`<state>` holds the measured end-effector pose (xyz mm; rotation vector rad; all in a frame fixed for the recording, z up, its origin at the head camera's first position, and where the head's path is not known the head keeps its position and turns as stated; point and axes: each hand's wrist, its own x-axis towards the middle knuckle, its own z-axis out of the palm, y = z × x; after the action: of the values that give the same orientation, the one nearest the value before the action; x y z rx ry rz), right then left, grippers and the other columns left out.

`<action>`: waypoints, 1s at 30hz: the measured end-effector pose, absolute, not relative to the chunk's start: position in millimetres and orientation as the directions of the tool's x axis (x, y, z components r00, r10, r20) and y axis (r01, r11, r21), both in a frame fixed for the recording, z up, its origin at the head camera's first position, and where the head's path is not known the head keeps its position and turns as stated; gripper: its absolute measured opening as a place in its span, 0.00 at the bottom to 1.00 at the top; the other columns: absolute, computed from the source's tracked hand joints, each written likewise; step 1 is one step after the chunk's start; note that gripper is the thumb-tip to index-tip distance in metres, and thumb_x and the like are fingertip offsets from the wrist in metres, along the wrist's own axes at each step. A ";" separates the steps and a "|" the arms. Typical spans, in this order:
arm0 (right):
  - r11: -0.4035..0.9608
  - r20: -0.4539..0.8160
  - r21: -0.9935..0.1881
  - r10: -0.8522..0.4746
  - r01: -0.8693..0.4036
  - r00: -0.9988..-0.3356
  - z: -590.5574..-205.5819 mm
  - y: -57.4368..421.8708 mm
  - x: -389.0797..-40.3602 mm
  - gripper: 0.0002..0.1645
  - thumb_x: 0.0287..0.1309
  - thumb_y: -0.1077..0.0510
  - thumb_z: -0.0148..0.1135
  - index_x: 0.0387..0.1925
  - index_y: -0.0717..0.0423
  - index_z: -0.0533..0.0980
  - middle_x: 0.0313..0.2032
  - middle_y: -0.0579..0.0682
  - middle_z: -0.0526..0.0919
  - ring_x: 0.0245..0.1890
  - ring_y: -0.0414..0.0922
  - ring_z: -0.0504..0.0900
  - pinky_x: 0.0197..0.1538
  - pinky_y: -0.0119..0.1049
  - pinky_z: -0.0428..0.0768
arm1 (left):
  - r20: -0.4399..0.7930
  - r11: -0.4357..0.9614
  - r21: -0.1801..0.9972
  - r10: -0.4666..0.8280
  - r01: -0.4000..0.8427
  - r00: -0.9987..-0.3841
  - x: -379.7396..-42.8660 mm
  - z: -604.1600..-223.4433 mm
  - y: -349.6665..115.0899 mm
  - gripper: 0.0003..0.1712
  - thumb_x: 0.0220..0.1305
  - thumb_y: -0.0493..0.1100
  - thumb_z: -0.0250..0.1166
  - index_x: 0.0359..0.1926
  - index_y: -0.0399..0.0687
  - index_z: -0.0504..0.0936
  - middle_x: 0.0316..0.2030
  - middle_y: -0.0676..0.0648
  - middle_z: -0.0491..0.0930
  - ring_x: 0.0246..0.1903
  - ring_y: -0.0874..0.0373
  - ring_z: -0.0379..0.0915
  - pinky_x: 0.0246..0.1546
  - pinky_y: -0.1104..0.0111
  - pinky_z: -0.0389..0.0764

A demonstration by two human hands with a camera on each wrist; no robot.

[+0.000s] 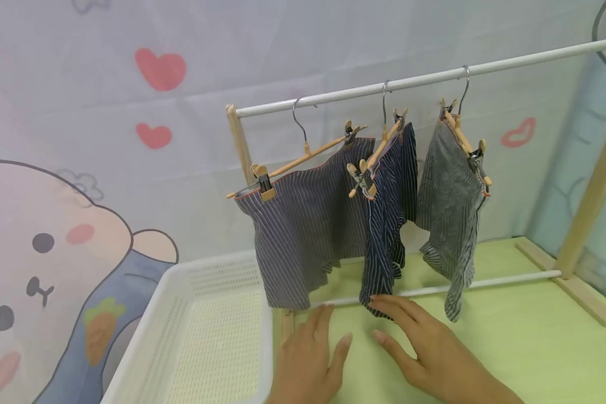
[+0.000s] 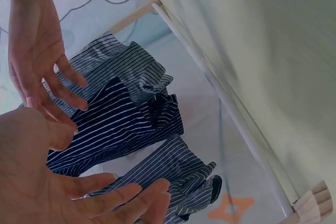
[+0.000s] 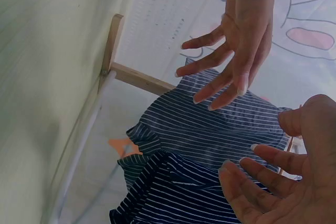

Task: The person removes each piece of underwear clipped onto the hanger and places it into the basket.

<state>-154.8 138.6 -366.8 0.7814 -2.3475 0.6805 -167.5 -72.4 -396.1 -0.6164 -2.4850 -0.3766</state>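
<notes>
Three pairs of striped shorts hang by clip hangers from a white rail (image 1: 353, 96). The left pair is grey-blue shorts (image 1: 303, 224), the middle pair navy shorts (image 1: 381, 241), the right pair light grey shorts (image 1: 449, 202). My left hand (image 1: 305, 359) is low in front of the grey-blue shorts, fingers spread and holding nothing. My right hand (image 1: 429, 348) reaches toward the lower end of the navy shorts, its fingertips overlapping the hem in the head view. Both palms (image 2: 26, 166) look empty in the wrist views, the fingers loosely extended.
A white plastic basket (image 1: 217, 331) stands left of the rack. The rack has wooden posts (image 1: 593, 185), a wooden foot (image 1: 586, 297) and a low white crossbar (image 1: 510, 280) over the yellow-green surface (image 1: 550, 336). A printed cloth (image 1: 182, 101) hangs behind.
</notes>
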 end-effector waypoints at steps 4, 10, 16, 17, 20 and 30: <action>0.700 0.661 -0.269 -0.366 -0.662 -0.655 -362.8 142.1 -155.8 0.28 0.58 0.53 0.63 0.60 0.47 0.68 0.59 0.46 0.71 0.57 0.42 0.70 0.51 0.48 0.77 | 0.577 0.850 0.137 0.349 0.509 -0.738 -169.0 -395.9 -70.4 0.31 0.71 0.59 0.45 0.62 0.41 0.67 0.55 0.42 0.74 0.41 0.49 0.76 0.34 0.53 0.81; 0.702 0.674 -0.244 -0.372 -0.669 -0.638 -355.9 144.8 -157.1 0.29 0.57 0.54 0.63 0.60 0.51 0.69 0.59 0.48 0.71 0.58 0.43 0.67 0.52 0.49 0.76 | 0.590 0.844 0.115 0.366 0.524 -0.720 -168.0 -396.4 -70.2 0.31 0.70 0.59 0.46 0.62 0.41 0.67 0.54 0.42 0.75 0.43 0.50 0.76 0.34 0.54 0.82; 0.697 0.728 -0.217 -0.352 -0.684 -0.589 -344.8 148.6 -156.3 0.28 0.53 0.57 0.65 0.58 0.53 0.71 0.58 0.49 0.72 0.57 0.44 0.68 0.52 0.46 0.74 | 0.596 0.844 0.107 0.368 0.525 -0.713 -168.2 -396.4 -69.5 0.29 0.70 0.58 0.47 0.60 0.41 0.69 0.52 0.43 0.77 0.43 0.51 0.76 0.35 0.55 0.82; 0.695 0.738 -0.213 -0.346 -0.687 -0.579 -343.1 149.6 -156.5 0.28 0.52 0.57 0.65 0.57 0.54 0.71 0.58 0.49 0.73 0.57 0.44 0.68 0.53 0.44 0.74 | 0.594 0.844 0.107 0.369 0.525 -0.715 -168.1 -396.5 -69.1 0.29 0.70 0.58 0.47 0.59 0.42 0.70 0.51 0.44 0.77 0.43 0.52 0.76 0.35 0.55 0.82; 0.685 0.764 -0.210 -0.330 -0.697 -0.555 -338.5 152.3 -157.1 0.28 0.51 0.58 0.66 0.56 0.55 0.72 0.57 0.49 0.73 0.57 0.44 0.68 0.55 0.40 0.70 | 0.594 0.843 0.103 0.373 0.528 -0.712 -167.5 -396.9 -68.2 0.28 0.70 0.58 0.48 0.58 0.43 0.71 0.50 0.46 0.77 0.44 0.53 0.75 0.34 0.56 0.82; 0.686 0.876 -0.119 -0.269 -0.718 -0.402 -321.0 159.8 -164.7 0.25 0.63 0.44 0.52 0.50 0.60 0.75 0.54 0.55 0.76 0.54 0.53 0.69 0.56 0.45 0.67 | 0.609 0.832 0.092 0.388 0.548 -0.691 -167.6 -398.9 -68.7 0.27 0.69 0.57 0.49 0.58 0.44 0.71 0.50 0.47 0.78 0.45 0.54 0.74 0.36 0.55 0.81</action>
<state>-164.7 159.8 -321.0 0.7626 -1.9748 0.6151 -167.6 -68.7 -398.9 -0.6839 -2.4188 -0.3572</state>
